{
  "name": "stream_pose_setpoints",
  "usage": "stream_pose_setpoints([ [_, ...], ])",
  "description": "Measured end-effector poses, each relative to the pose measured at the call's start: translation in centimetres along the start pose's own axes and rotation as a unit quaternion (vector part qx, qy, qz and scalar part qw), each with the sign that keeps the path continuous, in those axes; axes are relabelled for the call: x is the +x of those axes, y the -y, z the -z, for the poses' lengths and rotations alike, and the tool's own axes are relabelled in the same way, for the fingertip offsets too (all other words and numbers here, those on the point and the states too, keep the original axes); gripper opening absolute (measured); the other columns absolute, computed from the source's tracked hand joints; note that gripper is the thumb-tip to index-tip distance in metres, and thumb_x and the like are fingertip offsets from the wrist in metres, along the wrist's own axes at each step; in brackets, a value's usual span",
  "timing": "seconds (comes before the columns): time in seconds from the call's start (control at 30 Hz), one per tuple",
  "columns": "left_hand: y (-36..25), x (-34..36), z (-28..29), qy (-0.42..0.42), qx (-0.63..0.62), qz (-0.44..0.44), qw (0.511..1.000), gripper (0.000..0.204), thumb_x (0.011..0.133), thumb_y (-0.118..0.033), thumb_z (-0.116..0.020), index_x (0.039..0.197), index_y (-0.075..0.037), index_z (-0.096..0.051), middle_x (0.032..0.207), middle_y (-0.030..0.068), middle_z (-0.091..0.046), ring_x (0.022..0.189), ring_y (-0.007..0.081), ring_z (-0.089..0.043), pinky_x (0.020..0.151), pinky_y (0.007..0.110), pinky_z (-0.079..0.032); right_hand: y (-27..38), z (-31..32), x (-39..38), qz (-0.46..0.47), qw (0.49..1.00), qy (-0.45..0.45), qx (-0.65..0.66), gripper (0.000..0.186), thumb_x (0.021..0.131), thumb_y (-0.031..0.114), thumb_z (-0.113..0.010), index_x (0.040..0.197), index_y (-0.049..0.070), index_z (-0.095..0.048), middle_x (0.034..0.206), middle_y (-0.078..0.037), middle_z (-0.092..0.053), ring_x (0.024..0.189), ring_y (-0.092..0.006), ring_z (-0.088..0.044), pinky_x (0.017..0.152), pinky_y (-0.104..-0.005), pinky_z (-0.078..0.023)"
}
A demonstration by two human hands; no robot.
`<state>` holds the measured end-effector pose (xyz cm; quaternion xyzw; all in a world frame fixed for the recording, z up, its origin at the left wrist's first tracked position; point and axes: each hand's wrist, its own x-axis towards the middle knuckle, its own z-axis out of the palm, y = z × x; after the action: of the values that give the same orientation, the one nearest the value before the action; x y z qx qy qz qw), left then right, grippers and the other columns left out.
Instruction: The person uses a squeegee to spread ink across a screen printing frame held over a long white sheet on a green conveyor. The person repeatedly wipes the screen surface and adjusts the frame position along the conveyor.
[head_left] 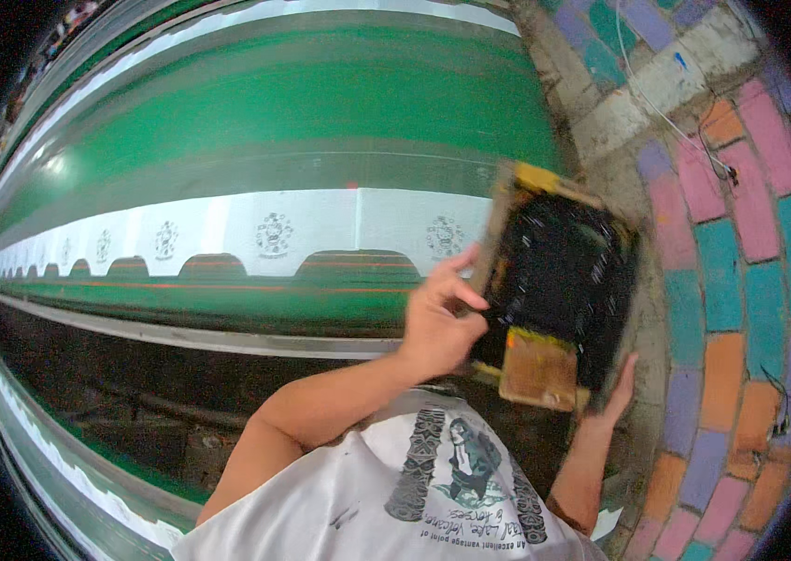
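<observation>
Between my hands, beyond the right end of the long green table [320, 103], I hold a tilted screen printing frame [563, 266] with a dark, wet-looking face and yellow-stained wooden edges. My left hand [442, 323] is closed on its left edge, fingers curled. My right hand [618, 393] grips the lower right side, its fingers partly hidden behind it. A flat brown wooden block [539, 369], perhaps a squeegee, rests at the frame's near end. To the left, a row of white fabric pieces [311, 224] lies on the table, bearing small dark printed motifs.
A wall of painted bricks [722, 280] in pink, teal, orange and purple stands at the right, with thin cables [722, 173] hanging on it. Another table with white fabric [87, 486] runs along the lower left, across a dark gap. More white fabric [395, 7] lies along the far edge.
</observation>
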<state>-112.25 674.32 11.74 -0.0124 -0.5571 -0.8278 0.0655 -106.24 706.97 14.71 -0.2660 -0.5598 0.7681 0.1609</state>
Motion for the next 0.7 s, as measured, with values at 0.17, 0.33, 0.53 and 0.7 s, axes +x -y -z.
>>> stream_pose_setpoints([
  [0.17,3.2,-0.6,-5.9,0.105,0.023,0.001,0.994,0.029,0.071,0.017,-0.077,0.087,-0.005,-0.069,0.167,0.0275,-0.054,0.158,0.0374,-0.05,0.128,0.045,-0.038,-2.6,11.0,5.3,0.052,0.997,0.036,-0.051,0.061,0.118,0.043,-0.046,0.163,0.002,-0.055,0.16,-0.014,-0.062,0.14,-0.036,-0.062,0.12,-0.0491,-0.05],
  [0.33,6.9,0.5,-14.0,0.113,0.04,-0.009,0.993,0.028,0.071,0.016,-0.077,0.088,-0.006,-0.071,0.167,0.0276,-0.055,0.159,0.0356,-0.05,0.129,0.043,-0.037,0.4,12.9,8.2,-0.002,0.995,-0.01,0.102,0.059,0.117,0.039,-0.047,0.164,0.004,-0.053,0.161,-0.014,-0.061,0.14,-0.037,-0.062,0.121,-0.0505,-0.05],
  [0.53,11.3,-0.4,-24.0,0.129,0.069,-0.004,0.989,0.031,0.072,0.016,-0.076,0.095,-0.005,-0.076,0.17,0.0248,-0.053,0.158,0.0344,-0.05,0.129,0.043,-0.039,1.2,25.4,15.9,-0.033,0.992,-0.066,0.098,0.058,0.116,0.04,-0.051,0.161,0.004,-0.056,0.156,-0.015,-0.064,0.133,-0.0366,-0.067,0.115,-0.0504,-0.054],
  [0.7,11.8,-0.5,-27.6,0.1,0.082,0.06,0.99,0.028,0.074,0.016,-0.077,0.096,-0.003,-0.076,0.172,0.0216,-0.052,0.158,0.0335,-0.051,0.126,0.041,-0.041,1.4,27.1,18.7,-0.099,0.99,-0.051,0.085,0.055,0.116,0.041,-0.053,0.158,0.004,-0.059,0.153,-0.013,-0.066,0.13,-0.0341,-0.069,0.109,-0.0482,-0.057],
])
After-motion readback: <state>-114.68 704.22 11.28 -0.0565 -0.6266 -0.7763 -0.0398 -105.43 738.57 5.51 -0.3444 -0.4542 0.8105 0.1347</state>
